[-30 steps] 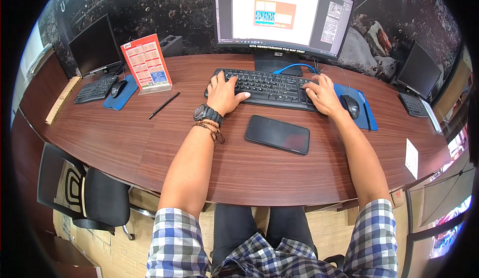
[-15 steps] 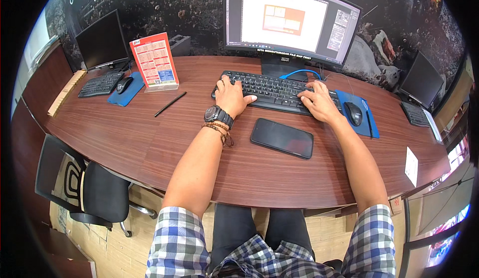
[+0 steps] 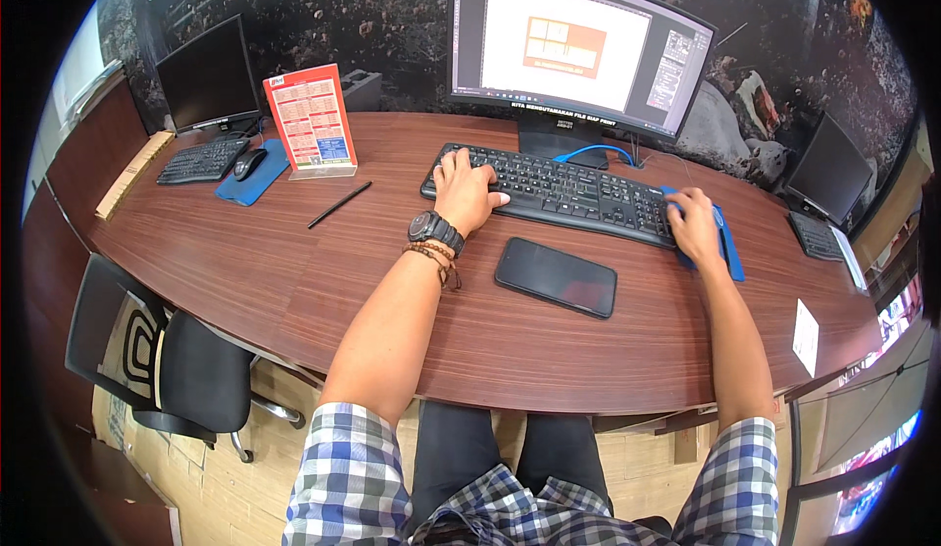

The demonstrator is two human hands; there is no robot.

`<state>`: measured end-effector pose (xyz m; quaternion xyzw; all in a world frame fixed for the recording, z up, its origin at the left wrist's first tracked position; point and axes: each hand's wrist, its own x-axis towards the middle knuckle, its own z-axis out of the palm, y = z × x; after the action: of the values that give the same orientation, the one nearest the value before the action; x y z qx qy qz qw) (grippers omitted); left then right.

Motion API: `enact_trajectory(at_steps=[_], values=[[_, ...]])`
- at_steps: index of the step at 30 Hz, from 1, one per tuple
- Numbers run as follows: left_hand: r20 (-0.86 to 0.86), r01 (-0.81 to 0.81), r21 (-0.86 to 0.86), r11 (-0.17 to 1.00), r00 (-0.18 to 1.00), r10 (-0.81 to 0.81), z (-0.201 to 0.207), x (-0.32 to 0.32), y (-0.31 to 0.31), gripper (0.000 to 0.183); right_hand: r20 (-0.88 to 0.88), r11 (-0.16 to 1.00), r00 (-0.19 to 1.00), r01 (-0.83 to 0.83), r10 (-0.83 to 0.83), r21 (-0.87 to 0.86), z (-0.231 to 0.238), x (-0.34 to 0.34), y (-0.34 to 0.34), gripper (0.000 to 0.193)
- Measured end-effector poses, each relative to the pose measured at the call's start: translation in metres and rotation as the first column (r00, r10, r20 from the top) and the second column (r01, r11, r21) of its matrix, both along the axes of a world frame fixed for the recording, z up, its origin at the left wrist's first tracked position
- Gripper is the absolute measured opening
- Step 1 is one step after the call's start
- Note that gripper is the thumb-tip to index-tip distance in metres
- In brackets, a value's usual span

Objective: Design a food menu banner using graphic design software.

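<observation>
My left hand (image 3: pixel 465 193) rests over the left end of a black keyboard (image 3: pixel 578 191), fingers spread on the keys and thumb at the front edge. A black watch (image 3: pixel 431 232) and beaded bracelets (image 3: pixel 431 254) are on that wrist. To the right of the keyboard, my right hand (image 3: pixel 696 227) is curled over the mouse, which it hides almost wholly, on a blue mouse pad (image 3: pixel 737 264). Between my forearms a dark smartphone (image 3: pixel 556 276) lies face up. Behind the keyboard, a curved monitor (image 3: pixel 578 46) displays an orange and white layout in an editing window.
Left on the brown desk (image 3: pixel 382 340) are a black pen (image 3: pixel 339 205), a red and white stand-up sign (image 3: pixel 312 120) and a second monitor (image 3: pixel 209 75) with keyboard and mouse. A white card (image 3: pixel 806 338) lies near the right edge. An office chair (image 3: pixel 201 370) stands at left.
My right hand has left the keyboard's right part and moved right onto the mouse. My left hand stays on the keys. The view has shifted slightly.
</observation>
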<state>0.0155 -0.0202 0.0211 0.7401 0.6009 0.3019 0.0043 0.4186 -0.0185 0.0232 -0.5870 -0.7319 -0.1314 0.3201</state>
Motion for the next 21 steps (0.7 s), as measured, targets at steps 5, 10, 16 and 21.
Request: enact_trajectory(at_steps=[5, 10, 16, 21], values=[[-0.027, -0.008, 0.03, 1.0, 1.0, 0.009, -0.002, 0.002, -0.002, 0.035, -0.141, 0.998, 0.99, 0.038, -0.031, 0.049, -0.009, 0.027, -0.019, 0.027], [-0.006, 0.023, 0.176, 0.984, 1.0, -0.022, -0.015, -0.002, 0.006, 0.031, -0.183, 0.999, 0.983, -0.008, 0.016, 0.042, -0.019, 0.037, -0.015, 0.032], [-0.056, 0.006, 0.077, 0.997, 0.998, -0.001, -0.007, 0.0, 0.006, 0.032, -0.206, 0.999, 0.978, 0.035, -0.037, -0.013, -0.018, 0.04, -0.012, 0.033], [-0.069, -0.003, 0.064, 0.998, 0.998, 0.007, -0.007, 0.0, 0.005, 0.032, -0.207, 0.999, 0.978, 0.031, -0.035, -0.024, -0.018, 0.042, -0.01, 0.032]])
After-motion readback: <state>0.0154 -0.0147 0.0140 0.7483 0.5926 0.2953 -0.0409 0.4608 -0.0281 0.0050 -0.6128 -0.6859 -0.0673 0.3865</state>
